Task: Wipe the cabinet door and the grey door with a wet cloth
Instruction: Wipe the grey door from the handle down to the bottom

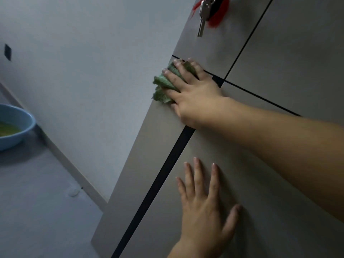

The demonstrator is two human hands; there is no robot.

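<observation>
1. Starting far left: a blue bowl point(14, 140) sits on the floor point(37, 202) near the wall point(93, 62). It is round, smooth and plastic-looking, with greenish water inside. A careless step back could tip it and flood that smooth floor.
2. Next comes the cabinet door point(149, 155), a flat, matte, beige-grey panel with straight dark gaps point(158, 183) around it. Drips from a soaked cloth could run into those gaps.
3. The green cloth point(163, 84) is crumpled and ribbed. It sits at the panel's top outer corner, bunching past the edge beside the wall.
4. The right hand point(195, 101) presses the cloth to the door with its fingers spread and fairly straight, not gripping. With nothing pinched, the cloth could slide out or drop off that edge.
5. The left hand point(202, 207) lies flat on the neighbouring panel lower down, fingers wide, holding nothing. It looks like a brace, and on a slick, damp surface it might skid or leave prints.
6. Above the hands, metal keys point(202, 13) hang with a red tassel point(217, 17). An upward sweep could snag them.
7. I cannot tell which surface is the grey door.
</observation>
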